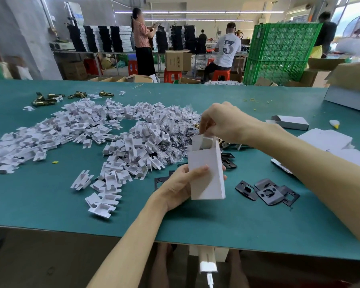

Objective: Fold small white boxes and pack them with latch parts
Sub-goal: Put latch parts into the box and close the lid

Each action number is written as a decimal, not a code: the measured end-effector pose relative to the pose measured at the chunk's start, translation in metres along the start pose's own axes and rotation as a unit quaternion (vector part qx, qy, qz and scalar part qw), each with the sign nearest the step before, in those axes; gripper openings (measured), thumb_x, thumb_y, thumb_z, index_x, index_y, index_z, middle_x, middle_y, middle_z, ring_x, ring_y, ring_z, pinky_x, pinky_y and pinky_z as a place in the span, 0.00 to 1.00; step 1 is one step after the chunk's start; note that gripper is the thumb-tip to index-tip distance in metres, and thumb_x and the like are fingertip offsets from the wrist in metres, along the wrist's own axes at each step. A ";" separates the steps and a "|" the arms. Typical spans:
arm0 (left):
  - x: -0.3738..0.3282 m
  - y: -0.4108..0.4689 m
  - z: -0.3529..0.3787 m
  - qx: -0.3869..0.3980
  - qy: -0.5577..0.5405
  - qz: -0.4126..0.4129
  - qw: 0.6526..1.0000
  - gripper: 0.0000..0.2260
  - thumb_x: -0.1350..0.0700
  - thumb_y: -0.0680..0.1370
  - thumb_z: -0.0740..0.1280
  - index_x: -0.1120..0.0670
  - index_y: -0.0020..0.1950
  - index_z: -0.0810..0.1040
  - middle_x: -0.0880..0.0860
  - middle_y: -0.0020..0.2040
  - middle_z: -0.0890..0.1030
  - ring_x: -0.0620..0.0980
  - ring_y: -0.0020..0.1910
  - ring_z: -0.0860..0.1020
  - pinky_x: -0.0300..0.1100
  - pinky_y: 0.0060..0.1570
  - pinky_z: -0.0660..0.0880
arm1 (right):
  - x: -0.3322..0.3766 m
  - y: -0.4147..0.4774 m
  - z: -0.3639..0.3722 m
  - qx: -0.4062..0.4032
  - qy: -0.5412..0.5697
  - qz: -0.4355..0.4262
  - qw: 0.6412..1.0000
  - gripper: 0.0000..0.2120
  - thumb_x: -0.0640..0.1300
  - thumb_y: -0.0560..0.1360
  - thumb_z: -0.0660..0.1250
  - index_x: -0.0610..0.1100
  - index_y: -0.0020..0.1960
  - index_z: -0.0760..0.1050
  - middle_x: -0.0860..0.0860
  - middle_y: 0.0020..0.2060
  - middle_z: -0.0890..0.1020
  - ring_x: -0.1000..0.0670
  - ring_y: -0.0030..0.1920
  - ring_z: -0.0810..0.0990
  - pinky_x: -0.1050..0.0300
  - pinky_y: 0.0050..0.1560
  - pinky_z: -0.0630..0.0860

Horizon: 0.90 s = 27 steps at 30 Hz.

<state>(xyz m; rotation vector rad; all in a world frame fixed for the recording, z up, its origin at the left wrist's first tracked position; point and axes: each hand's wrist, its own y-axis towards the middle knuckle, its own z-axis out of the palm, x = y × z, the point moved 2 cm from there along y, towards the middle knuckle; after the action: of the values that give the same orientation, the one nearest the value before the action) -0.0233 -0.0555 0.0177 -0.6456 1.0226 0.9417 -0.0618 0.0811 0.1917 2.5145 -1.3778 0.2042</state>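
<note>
**Me:** Since the small white box [206,169] is only thin folded card, I'd judge that it weighs next to nothing and would crush under a squeeze. So my left hand [178,185] grips it low down, thumb [197,170] flat across the front face and the other fingers wrapped round the back, their tips showing at the far edge.

**Workmate:** Where is it, exactly?

**Me:** It seems lifted clear of the green table [50,204], upright with a slight lean, open mouth up and flaps standing. It sits between the heap of white card inserts [75,125] on my left and the black strike plates [266,191] lying on my right.

**Workmate:** And your other hand?

**Me:** My right hand [222,121] is over the mouth, fingertips curled down and pinching an insert [206,142] that is partly inside the box. I cannot tell whether it reaches the bottom, because the walls hide it.

**Workmate:** How will it handle?

**Me:** The insert looks stiff along its folds and bendy across them, so I think it wants a hold on its top edge and a straight push. The box panels are smooth and probably a bit slippery. Gripping near the creased edges should be firmer than the middle of a panel, which would bow. A metal plate would be the heavy part, so I expect the bottom to need support then.
</note>
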 end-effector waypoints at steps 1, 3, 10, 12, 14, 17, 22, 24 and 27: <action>0.001 0.000 0.000 0.029 0.001 -0.003 1.000 0.24 0.49 0.82 0.70 0.58 0.75 0.74 0.62 0.70 0.79 0.60 0.67 0.79 0.56 0.67 0.76 | 0.003 0.003 0.000 0.005 -0.001 0.006 1.000 0.07 0.35 0.76 0.72 0.46 0.48 0.85 0.46 0.46 0.86 0.42 0.49 0.84 0.45 0.56 0.81; 0.001 -0.001 -0.001 0.078 -0.007 0.003 0.997 0.21 0.50 0.83 0.68 0.57 0.74 0.75 0.63 0.72 0.77 0.60 0.69 0.78 0.55 0.67 0.75 | 0.006 0.007 -0.001 0.028 -0.003 0.017 0.999 0.08 0.33 0.76 0.71 0.43 0.48 0.86 0.44 0.46 0.86 0.41 0.47 0.85 0.44 0.53 0.83; -0.006 -0.008 -0.010 0.019 -0.219 -0.037 0.975 0.34 0.45 0.75 0.77 0.63 0.72 0.70 0.61 0.51 0.84 0.54 0.46 0.86 0.43 0.40 0.85 | 0.011 0.015 -0.003 0.069 -0.019 0.028 0.997 0.06 0.34 0.76 0.73 0.42 0.48 0.87 0.45 0.43 0.87 0.45 0.48 0.85 0.49 0.53 0.82; -0.007 -0.009 -0.010 0.010 -0.222 -0.056 0.973 0.28 0.44 0.78 0.72 0.62 0.68 0.71 0.58 0.45 0.82 0.52 0.38 0.85 0.41 0.31 0.83 | 0.010 0.017 -0.002 0.088 -0.016 0.041 0.995 0.05 0.35 0.77 0.72 0.42 0.49 0.87 0.47 0.40 0.86 0.48 0.45 0.85 0.55 0.46 0.81; -0.007 -0.008 -0.008 0.020 -0.184 -0.081 0.979 0.24 0.41 0.83 0.65 0.61 0.65 0.72 0.56 0.42 0.81 0.50 0.34 0.84 0.39 0.29 0.81 | 0.007 0.018 -0.001 0.124 -0.007 0.063 0.990 0.05 0.35 0.76 0.73 0.42 0.48 0.87 0.50 0.35 0.86 0.52 0.39 0.84 0.62 0.38 0.76; -0.002 -0.006 -0.008 0.008 -0.132 -0.113 0.985 0.26 0.38 0.83 0.64 0.59 0.66 0.74 0.56 0.43 0.81 0.51 0.35 0.83 0.41 0.32 0.81 | -0.001 0.019 0.000 0.171 0.006 0.104 0.980 0.03 0.35 0.76 0.74 0.41 0.47 0.86 0.52 0.33 0.86 0.52 0.36 0.82 0.62 0.43 0.76; -0.001 -0.005 -0.009 0.016 -0.086 -0.103 0.991 0.26 0.36 0.81 0.67 0.56 0.67 0.77 0.56 0.45 0.83 0.54 0.40 0.84 0.44 0.39 0.81 | -0.009 0.013 0.001 0.230 0.006 0.134 0.964 0.06 0.33 0.76 0.72 0.40 0.49 0.86 0.40 0.44 0.87 0.47 0.41 0.81 0.59 0.36 0.72; -0.002 -0.005 -0.006 0.024 -0.080 -0.103 0.991 0.25 0.36 0.81 0.66 0.55 0.66 0.79 0.56 0.45 0.84 0.56 0.41 0.85 0.46 0.41 0.82 | -0.007 0.011 0.005 0.233 -0.008 0.125 0.964 0.07 0.34 0.76 0.73 0.43 0.49 0.87 0.42 0.44 0.88 0.49 0.39 0.83 0.63 0.34 0.75; -0.003 -0.006 -0.002 0.028 -0.055 -0.097 0.993 0.24 0.36 0.83 0.63 0.55 0.67 0.77 0.56 0.45 0.84 0.56 0.42 0.85 0.46 0.42 0.82 | -0.006 0.010 0.011 0.226 -0.027 0.111 0.968 0.07 0.36 0.75 0.74 0.45 0.49 0.88 0.44 0.44 0.88 0.51 0.37 0.82 0.63 0.37 0.78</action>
<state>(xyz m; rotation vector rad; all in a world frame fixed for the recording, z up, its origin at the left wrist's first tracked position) -0.0193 -0.0612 0.0200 -0.6288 0.8690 0.7673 -0.0739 0.0777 0.1812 2.7240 -1.8084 0.5549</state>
